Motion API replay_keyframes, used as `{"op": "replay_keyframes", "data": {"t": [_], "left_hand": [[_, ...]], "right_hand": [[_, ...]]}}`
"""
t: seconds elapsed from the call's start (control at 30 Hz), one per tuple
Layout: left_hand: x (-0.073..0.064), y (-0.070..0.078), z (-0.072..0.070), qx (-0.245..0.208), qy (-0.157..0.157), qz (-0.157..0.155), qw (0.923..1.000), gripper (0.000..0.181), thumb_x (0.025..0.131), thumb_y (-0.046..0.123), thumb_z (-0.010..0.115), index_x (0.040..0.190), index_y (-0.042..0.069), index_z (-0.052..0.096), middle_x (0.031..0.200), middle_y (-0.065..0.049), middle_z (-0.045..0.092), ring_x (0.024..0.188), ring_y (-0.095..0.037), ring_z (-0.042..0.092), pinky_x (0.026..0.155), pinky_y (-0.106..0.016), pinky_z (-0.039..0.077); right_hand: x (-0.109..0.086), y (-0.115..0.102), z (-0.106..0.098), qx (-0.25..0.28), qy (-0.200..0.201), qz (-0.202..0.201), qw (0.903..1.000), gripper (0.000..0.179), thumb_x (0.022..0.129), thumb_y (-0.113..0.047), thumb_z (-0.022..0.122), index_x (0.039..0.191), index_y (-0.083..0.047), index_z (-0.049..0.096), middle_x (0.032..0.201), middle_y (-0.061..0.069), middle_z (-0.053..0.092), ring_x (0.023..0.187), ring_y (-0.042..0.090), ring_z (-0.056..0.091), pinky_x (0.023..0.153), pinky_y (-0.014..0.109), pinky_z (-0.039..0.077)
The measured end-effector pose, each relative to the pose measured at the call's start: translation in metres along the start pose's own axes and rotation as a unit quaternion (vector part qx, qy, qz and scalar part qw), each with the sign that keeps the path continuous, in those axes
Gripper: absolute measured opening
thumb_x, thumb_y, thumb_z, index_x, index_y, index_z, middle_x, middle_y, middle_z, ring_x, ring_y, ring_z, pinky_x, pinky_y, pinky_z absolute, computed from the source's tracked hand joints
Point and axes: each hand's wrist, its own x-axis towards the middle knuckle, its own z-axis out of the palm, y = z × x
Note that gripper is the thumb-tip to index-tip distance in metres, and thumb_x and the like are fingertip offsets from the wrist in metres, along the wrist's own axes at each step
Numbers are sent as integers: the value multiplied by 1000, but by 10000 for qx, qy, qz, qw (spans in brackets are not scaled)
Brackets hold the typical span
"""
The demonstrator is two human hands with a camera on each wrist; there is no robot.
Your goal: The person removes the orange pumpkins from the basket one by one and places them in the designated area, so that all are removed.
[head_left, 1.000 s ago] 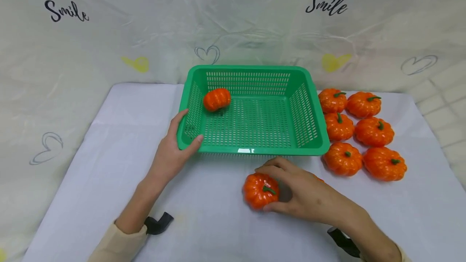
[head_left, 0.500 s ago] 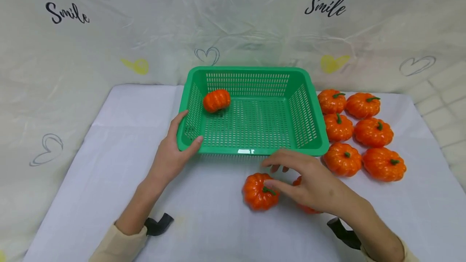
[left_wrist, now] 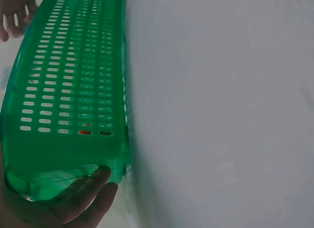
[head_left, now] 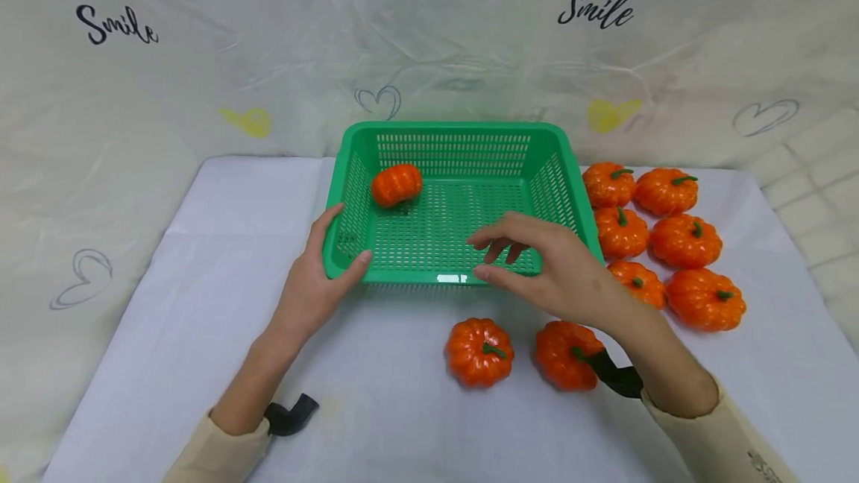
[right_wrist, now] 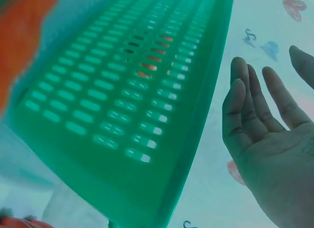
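Note:
My left hand [head_left: 315,282] holds the near left corner of a green plastic basket [head_left: 416,276], thumb at the front rim and a finger along the left side. In the left wrist view, its fingers [left_wrist: 91,196] lie against the basket's outer corner. An orange mini pumpkin [head_left: 397,185] lies inside, on the left. Over the basket's near right part hovers my right hand [head_left: 546,267], fingers loosely bent and nothing in them. In front of the basket, a pumpkin with a green stem [head_left: 479,352] stands on the table, and another pumpkin [head_left: 564,356] sits below my right wrist.
Several more pumpkins [head_left: 686,241] stand in two columns right of the basket, the left one close to its side. A white cloth covers the table [head_left: 389,408]. Behind it hangs a printed sheet [head_left: 456,43] with hearts and lettering.
My right hand has come off the pumpkin in front of the basket and risen forward over the near rim, uncovering the second pumpkin. My left hand has stayed at the corner.

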Motion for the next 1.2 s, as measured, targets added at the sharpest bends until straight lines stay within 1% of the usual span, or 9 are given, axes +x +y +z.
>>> {"op": "replay_keyframes", "data": {"t": [0.13, 0.27, 0.37, 0.53, 0.6, 0.77, 0.9, 1.03, 1.2], "left_hand": [[-1, -1, 0, 3, 10, -8, 10000, 80, 97, 58, 65, 160, 53, 17, 167, -7, 38, 141, -32, 50, 110, -57, 46], [0, 0, 0, -37, -21, 13, 10000, 80, 96, 58, 66, 160, 54, 17, 166, -7, 39, 139, -31, 52, 109, -56, 46], [1, 1, -1, -21, -33, 40, 10000, 81, 96, 58, 66, 160, 54, 16, 166, -7, 39, 138, -32, 52, 109, -55, 46], [0, 1, -2, 95, -3, -5, 10000, 81, 97, 58, 65, 161, 53, 16, 166, -9, 39, 137, -33, 53, 107, -56, 47], [-1, 1, -2, 66, -20, -49, 10000, 81, 97, 58, 65, 161, 53, 16, 166, -9, 39, 137, -33, 52, 108, -56, 47], [-1, 1, -2, 38, 16, -31, 10000, 81, 97, 57, 65, 161, 51, 17, 167, -9, 39, 140, -34, 51, 110, -58, 45], [-1, 1, -2, 36, 36, -16, 10000, 80, 97, 56, 65, 162, 49, 17, 167, -10, 38, 141, -34, 50, 110, -59, 45], [-1, 0, -1, 23, 12, -32, 10000, 80, 97, 57, 65, 161, 51, 17, 167, -9, 38, 141, -34, 50, 111, -58, 45], [0, -1, 0, 1, 29, 17, 10000, 80, 97, 57, 65, 160, 52, 18, 165, -9, 41, 139, -32, 52, 109, -57, 46]], "right_hand": [[14, -1, -5, -72, -115, 171, 9998, 31, 92, -17, 81, 122, -17, 72, 114, -7, 73, 97, 6, 70, 85, 28, 59], [23, -1, -12, -168, -163, 353, 9991, 31, 94, -19, 79, 123, -16, 71, 118, -5, 72, 101, 9, 69, 87, 32, 59], [29, -3, -17, -214, -124, 400, 9989, 30, 95, -19, 78, 124, -16, 70, 120, -3, 72, 102, 11, 69, 88, 33, 58], [38, -4, -21, -231, -79, 515, 9984, 31, 95, -21, 78, 125, -17, 70, 122, -4, 71, 104, 10, 69, 90, 35, 58], [42, -5, -23, -207, -78, 536, 9983, 31, 96, -20, 77, 125, -16, 70, 122, -3, 71, 105, 11, 69, 91, 37, 58], [54, -5, -27, -140, -65, 557, 9983, 31, 98, -21, 75, 127, -15, 69, 124, -1, 70, 107, 15, 69, 94, 41, 57], [66, -6, -28, -116, -39, 585, 9982, 32, 98, -22, 75, 128, -14, 69, 126, 1, 70, 109, 17, 68, 94, 43, 57], [77, -5, -26, -93, -36, 677, 9977, 33, 97, -23, 75, 128, -14, 69, 127, 2, 70, 111, 18, 67, 96, 45, 57], [88, -2, -24, -8, -85, 836, 9965, 33, 98, -24, 75, 128, -14, 68, 128, 2, 70, 113, 19, 66, 99, 45, 55]]}}
